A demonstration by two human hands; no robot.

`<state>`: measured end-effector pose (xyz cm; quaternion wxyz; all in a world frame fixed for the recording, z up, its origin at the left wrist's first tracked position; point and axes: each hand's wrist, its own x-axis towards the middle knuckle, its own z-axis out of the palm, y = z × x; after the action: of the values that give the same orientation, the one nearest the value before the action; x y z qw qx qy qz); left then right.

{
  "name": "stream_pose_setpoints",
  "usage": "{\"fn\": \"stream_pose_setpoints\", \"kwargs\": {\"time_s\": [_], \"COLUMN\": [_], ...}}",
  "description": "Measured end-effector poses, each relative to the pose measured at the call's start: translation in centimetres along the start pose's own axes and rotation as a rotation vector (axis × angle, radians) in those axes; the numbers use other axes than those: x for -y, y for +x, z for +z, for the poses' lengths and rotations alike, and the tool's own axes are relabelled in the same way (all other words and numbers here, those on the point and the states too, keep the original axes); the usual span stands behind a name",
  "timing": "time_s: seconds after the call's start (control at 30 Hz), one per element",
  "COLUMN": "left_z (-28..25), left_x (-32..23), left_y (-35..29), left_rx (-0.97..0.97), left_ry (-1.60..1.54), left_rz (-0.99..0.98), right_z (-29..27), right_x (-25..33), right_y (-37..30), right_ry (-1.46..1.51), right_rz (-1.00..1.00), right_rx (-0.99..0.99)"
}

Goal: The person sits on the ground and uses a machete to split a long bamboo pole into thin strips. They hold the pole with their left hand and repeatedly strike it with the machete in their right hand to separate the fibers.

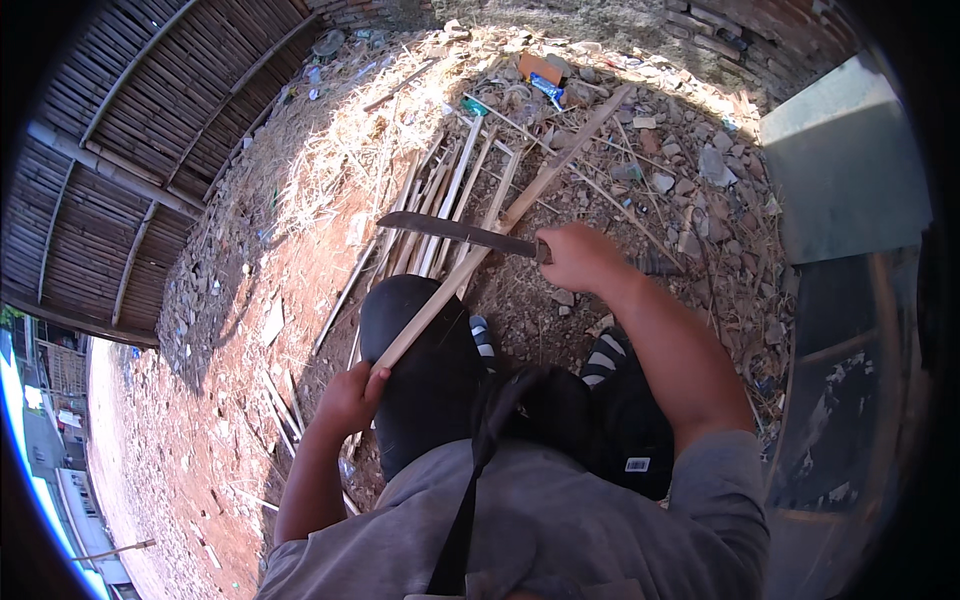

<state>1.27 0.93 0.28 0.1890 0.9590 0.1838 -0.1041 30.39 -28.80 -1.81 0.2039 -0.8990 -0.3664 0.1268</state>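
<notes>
My left hand (pixel 350 397) is closed round the near end of a long wooden strip (pixel 432 305). The strip slants across my bent left knee and away to the far right, over the rubble. In my right hand (pixel 580 259) is the handle of a machete (pixel 460 231), its dark blade pointing left. The blade crosses above the strip near its middle; whether it touches the wood I cannot tell. Beyond my knee, several split bamboo slats (pixel 440 195) lie in a loose bundle on the ground.
A woven bamboo wall (pixel 170 130) stands at the left. Stones and litter (pixel 700 165) cover the ground ahead and right, with a blue wrapper (pixel 546 87) near the top. Pale and dark panels (pixel 840 150) stand at the right, and a brick wall (pixel 720 35) at the back.
</notes>
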Motion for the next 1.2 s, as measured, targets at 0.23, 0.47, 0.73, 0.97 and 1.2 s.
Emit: {"fn": "stream_pose_setpoints", "kwargs": {"time_s": [0.23, 0.47, 0.73, 0.97, 1.2], "left_z": [-1.9, -2.8, -2.3, -1.8, -1.1], "left_x": [-1.6, -1.0, 0.3, 1.8, 1.2], "left_y": [0.5, 1.3, 1.8, 1.9, 0.8], "left_rx": [0.187, 0.279, 0.309, 0.290, 0.182], "left_ry": [-0.010, -0.147, -0.263, -0.292, -0.219], "left_rz": [-0.051, -0.140, -0.065, -0.058, -0.123], "right_z": [2.6, -0.5, 0.5, 0.6, -1.6], "right_x": [-2.8, -3.8, -6.5, -1.9, -10.6], "right_y": [0.9, 0.9, 0.9, 0.8, 0.8], "right_ry": [0.131, 0.208, 0.452, 0.042, 0.464], "right_rz": [-0.008, 0.106, 0.241, -0.149, 0.369], "right_rx": [-0.003, -0.021, 0.147, 0.185, -0.012]}}
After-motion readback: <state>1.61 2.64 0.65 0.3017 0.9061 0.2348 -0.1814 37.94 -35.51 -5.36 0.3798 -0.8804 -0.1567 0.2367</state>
